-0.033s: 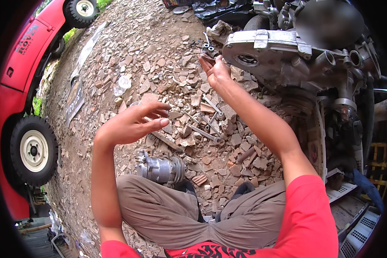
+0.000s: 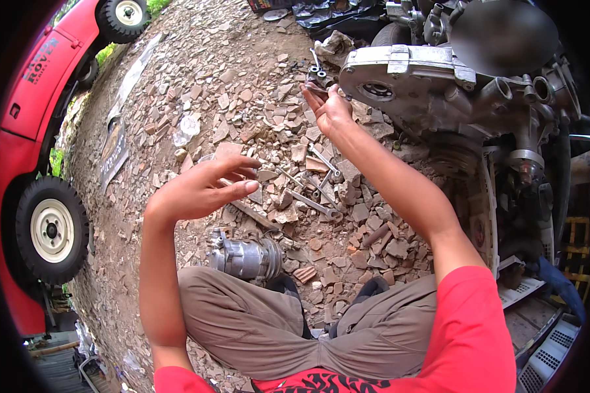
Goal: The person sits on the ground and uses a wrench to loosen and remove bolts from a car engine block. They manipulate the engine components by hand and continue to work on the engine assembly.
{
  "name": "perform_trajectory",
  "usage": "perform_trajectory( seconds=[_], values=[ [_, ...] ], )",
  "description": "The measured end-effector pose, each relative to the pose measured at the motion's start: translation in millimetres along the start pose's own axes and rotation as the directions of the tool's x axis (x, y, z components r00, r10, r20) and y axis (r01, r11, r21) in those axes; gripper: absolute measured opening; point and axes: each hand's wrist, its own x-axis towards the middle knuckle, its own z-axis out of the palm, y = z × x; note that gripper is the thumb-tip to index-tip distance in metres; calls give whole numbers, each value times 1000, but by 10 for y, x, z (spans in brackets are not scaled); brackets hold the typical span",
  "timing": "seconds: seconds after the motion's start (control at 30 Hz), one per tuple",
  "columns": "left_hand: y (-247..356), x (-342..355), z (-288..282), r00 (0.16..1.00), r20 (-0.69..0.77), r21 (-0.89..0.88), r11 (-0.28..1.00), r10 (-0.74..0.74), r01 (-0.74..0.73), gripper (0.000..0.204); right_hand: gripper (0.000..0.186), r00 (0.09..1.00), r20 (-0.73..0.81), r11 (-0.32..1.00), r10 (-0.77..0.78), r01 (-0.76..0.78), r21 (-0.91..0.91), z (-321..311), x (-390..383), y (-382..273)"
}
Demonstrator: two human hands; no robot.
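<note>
My left hand (image 2: 206, 187) hovers over the broken rubble, fingers apart and slightly bent, holding nothing. Below it lies a silver cylindrical compressor (image 2: 242, 257) with a grooved pulley at its right end. Farther out, my right hand (image 2: 334, 114) reaches beside a large grey metal engine casing (image 2: 406, 75). Its fingers and thumb are around a small dark metal part (image 2: 317, 86), whose exact kind I cannot make out. Just beyond the fingertips, a shiny ring-ended metal piece (image 2: 315, 65) stands out. Several spanners (image 2: 314, 204) lie on the rubble between my arms.
A wooden stick (image 2: 254, 215) lies near the compressor. On the left stands a red vehicle (image 2: 19, 105) with black tyres. Black plastic sheeting (image 2: 331, 18) is at the far side. White perforated crates (image 2: 547, 354) stand at the lower right. Broken tile pieces cover the ground.
</note>
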Motion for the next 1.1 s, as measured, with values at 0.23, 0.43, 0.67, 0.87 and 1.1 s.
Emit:
perform_trajectory(
  seconds=[0.23, 0.43, 0.67, 0.87, 1.1],
  values=[
    [-150, 35, -38, 1000, 12, -69, 998, -2, 3, 45, 36, 999, -21, 992, -38, 35, -125, 2, -53, 34],
    [-177, 97, -54, 999, 43, -35, 999, -5, 7, 45, 38, 999, 54, 973, -5, 17, -232, -100, -124, -3],
    [-215, 72, -49, 1000, 4, -57, 998, -29, 29, 47, 34, 990, 118, 741, 75, 25, -671, -71, -503, 31],
    [-162, -31, 22, 998, 66, -2, 1000, -3, 3, 47, 42, 929, 366, -457, -56, 302, -837, -532, -400, -517],
    [-58, -133, 2, 999, 43, -65, 998, -1, 4, 49, 33, 800, 594, -777, -78, 324, -539, -708, -471, -1082]
  ],
)
